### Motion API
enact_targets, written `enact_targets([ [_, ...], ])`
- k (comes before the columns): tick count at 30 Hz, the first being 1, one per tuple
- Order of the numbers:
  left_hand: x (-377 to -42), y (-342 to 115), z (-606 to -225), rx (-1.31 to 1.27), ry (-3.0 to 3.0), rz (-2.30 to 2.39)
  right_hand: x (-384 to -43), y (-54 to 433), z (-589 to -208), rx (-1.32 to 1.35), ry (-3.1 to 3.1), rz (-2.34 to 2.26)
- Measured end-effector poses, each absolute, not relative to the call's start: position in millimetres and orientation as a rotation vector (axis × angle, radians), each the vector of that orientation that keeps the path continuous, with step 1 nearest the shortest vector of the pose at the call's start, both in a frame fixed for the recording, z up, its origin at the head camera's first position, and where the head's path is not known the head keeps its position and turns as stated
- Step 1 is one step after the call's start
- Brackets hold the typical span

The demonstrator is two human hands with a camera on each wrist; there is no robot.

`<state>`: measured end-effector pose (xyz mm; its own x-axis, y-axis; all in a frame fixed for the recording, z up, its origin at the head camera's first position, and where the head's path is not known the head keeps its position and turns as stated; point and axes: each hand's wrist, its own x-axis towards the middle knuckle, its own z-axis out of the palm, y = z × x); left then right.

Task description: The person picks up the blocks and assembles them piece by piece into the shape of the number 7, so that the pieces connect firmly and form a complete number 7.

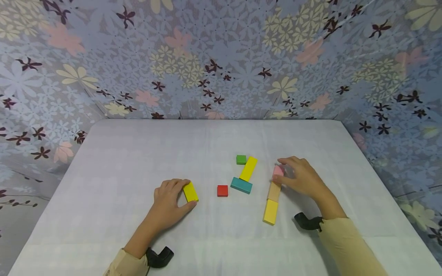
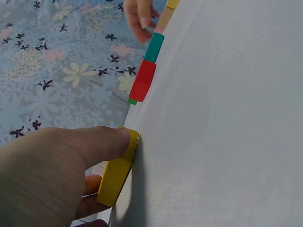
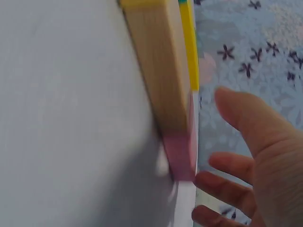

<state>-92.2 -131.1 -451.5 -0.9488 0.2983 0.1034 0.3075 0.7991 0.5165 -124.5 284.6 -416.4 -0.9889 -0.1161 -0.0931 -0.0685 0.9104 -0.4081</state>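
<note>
On the left side of the table, my left hand (image 1: 169,201) pinches a yellow block (image 1: 190,191) between thumb and fingers. The left wrist view shows a seam across this yellow block (image 2: 115,182); I cannot tell if it is two pieces. My right hand (image 1: 304,179) hovers around a pink block (image 1: 278,171), fingers loosely bent. In the right wrist view the thumb is clear of the pink block (image 3: 181,158), and a fingertip is close to its end. That block lines up end to end with a plain wooden block (image 1: 274,191) and another yellow block (image 1: 271,212).
Between the hands lie a red block (image 1: 222,191), a teal block (image 1: 241,185), a long yellow block (image 1: 248,169) and a small green block (image 1: 241,160). A white cloth covers the table (image 1: 155,149). Floral fabric (image 1: 221,57) hangs behind and beside it.
</note>
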Motion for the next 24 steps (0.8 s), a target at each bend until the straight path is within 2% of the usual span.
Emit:
enact_targets([
  [12,-90.6,-130.7,-450.0,-0.503,-2.959,-0.873,-141.0,222.8,-414.1,-0.293,2.957,-0.412],
  [24,-88.1,-129.2,-451.1,-0.505,-2.957,-0.865,-144.5,213.4,-413.8,-0.309,2.972,-0.233],
])
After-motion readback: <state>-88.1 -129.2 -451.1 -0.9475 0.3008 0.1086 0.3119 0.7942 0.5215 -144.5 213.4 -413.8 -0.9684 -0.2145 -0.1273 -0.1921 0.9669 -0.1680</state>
